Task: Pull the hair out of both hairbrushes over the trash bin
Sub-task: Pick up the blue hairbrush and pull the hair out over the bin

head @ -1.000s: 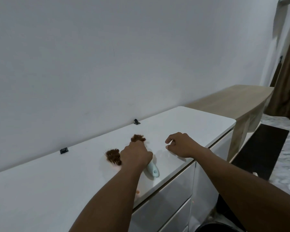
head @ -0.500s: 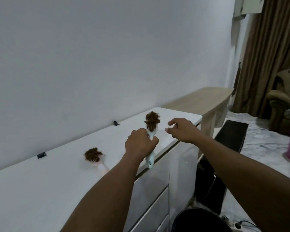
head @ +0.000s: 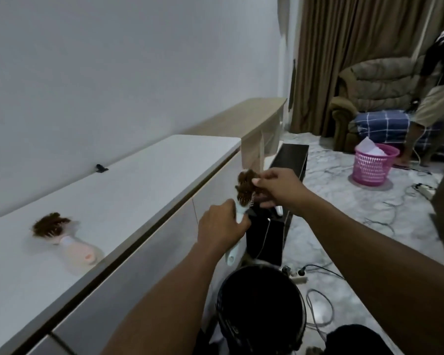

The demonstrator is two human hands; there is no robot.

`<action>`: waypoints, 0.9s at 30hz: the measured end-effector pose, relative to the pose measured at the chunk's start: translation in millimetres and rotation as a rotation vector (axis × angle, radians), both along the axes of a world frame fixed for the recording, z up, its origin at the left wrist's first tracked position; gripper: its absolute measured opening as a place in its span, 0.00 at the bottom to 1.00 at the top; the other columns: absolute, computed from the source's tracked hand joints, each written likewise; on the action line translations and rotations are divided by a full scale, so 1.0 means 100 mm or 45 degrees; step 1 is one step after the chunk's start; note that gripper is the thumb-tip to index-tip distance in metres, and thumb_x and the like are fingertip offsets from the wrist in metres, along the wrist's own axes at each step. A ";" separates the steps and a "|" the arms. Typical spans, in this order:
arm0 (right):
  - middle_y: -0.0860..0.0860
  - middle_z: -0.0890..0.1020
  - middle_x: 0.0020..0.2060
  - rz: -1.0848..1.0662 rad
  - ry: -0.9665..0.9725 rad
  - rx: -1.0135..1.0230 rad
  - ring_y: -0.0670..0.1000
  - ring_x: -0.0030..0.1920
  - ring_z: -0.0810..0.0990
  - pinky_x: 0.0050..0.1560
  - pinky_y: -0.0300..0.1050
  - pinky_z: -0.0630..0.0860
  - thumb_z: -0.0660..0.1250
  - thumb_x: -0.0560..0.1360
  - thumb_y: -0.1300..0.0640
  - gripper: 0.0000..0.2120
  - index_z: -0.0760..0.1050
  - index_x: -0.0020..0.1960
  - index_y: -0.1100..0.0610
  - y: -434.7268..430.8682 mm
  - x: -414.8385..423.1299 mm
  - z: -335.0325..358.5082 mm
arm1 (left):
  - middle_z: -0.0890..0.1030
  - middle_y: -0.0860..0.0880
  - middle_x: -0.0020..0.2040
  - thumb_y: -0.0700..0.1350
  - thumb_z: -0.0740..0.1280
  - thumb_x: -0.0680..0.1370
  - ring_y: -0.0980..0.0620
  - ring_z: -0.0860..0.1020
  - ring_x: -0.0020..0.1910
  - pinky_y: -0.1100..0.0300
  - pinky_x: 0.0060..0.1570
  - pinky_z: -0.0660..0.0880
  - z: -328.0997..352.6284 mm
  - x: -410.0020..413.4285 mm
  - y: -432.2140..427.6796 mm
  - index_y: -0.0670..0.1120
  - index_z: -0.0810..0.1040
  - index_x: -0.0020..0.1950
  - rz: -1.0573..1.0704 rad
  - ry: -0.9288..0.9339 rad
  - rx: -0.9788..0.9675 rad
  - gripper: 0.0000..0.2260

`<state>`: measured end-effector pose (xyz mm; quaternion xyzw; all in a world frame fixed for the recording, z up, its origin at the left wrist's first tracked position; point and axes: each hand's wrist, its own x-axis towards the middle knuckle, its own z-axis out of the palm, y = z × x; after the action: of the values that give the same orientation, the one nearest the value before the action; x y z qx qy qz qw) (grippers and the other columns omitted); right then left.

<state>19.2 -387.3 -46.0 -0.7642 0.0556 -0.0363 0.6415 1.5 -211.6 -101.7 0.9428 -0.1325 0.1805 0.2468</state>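
My left hand [head: 221, 228] grips the handle of a pale mint hairbrush [head: 239, 213], held upright beyond the cabinet's front edge. A clump of brown hair [head: 245, 184] fills its bristles, and my right hand [head: 277, 187] pinches that clump at the top. Below my arms stands a round black trash bin [head: 260, 306] on the floor. A second hairbrush, pink [head: 75, 248], lies on the white cabinet top [head: 144, 185] at the left, its head also matted with brown hair [head: 49, 224].
A black box-shaped unit [head: 280, 226] stands just behind the bin. Cables and a power strip [head: 297, 276] trail over the marble floor. Farther right are a pink laundry basket [head: 373, 163], an armchair [head: 374, 84] and another person [head: 436, 98] bending over.
My left hand lifted the mint brush off the cabinet and carried it right, above the bin. My right hand rose from the cabinet top and closed on the hair. The view swung right.
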 end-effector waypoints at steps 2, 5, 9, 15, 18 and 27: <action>0.58 0.82 0.40 -0.062 0.061 0.040 0.51 0.33 0.83 0.35 0.50 0.85 0.72 0.76 0.61 0.14 0.76 0.58 0.66 -0.10 0.01 -0.28 | 0.82 0.46 0.39 0.59 0.64 0.72 0.41 0.81 0.39 0.52 0.36 0.76 -0.28 0.01 -0.11 0.48 0.73 0.42 -0.041 0.057 -0.008 0.14; 0.62 0.82 0.44 -0.079 0.170 0.128 0.57 0.40 0.84 0.39 0.53 0.85 0.73 0.75 0.62 0.15 0.76 0.58 0.68 -0.22 0.09 -0.80 | 0.80 0.48 0.36 0.55 0.68 0.73 0.44 0.79 0.37 0.55 0.32 0.68 -0.74 0.04 -0.20 0.48 0.71 0.41 -0.097 0.189 -0.071 0.12; 0.64 0.80 0.42 -0.118 0.333 0.143 0.61 0.42 0.82 0.36 0.52 0.84 0.71 0.76 0.65 0.10 0.76 0.55 0.69 -0.21 0.16 -1.60 | 0.71 0.53 0.29 0.49 0.71 0.73 0.53 0.72 0.30 0.61 0.27 0.59 -1.42 0.06 -0.22 0.53 0.65 0.35 -0.134 0.456 -0.220 0.15; 0.62 0.80 0.39 -0.197 0.564 0.137 0.58 0.39 0.83 0.37 0.53 0.85 0.70 0.77 0.64 0.05 0.75 0.44 0.62 -0.25 0.20 -2.78 | 0.75 0.52 0.31 0.46 0.76 0.71 0.56 0.72 0.29 0.63 0.31 0.68 -2.45 0.18 -0.20 0.42 0.72 0.40 -0.094 0.866 -0.367 0.15; 0.59 0.79 0.34 -0.209 0.701 0.081 0.55 0.35 0.81 0.37 0.56 0.85 0.70 0.77 0.64 0.08 0.74 0.41 0.60 -0.27 0.21 -3.35 | 0.76 0.51 0.31 0.50 0.77 0.73 0.55 0.72 0.30 0.58 0.33 0.69 -3.00 0.26 -0.15 0.40 0.77 0.42 -0.107 1.064 -0.393 0.15; 0.56 0.79 0.33 -0.220 0.840 -0.058 0.53 0.36 0.82 0.36 0.53 0.85 0.69 0.77 0.61 0.09 0.73 0.40 0.59 -0.19 0.38 -4.32 | 0.70 0.42 0.34 0.55 0.70 0.78 0.48 0.69 0.31 0.52 0.36 0.67 -3.96 0.46 -0.10 0.39 0.69 0.43 -0.061 1.484 -0.502 0.20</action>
<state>57.3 -406.2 -478.3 -0.7415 0.3238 0.1573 0.5663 47.5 -221.3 -497.6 0.8198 0.0387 -0.3490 0.4524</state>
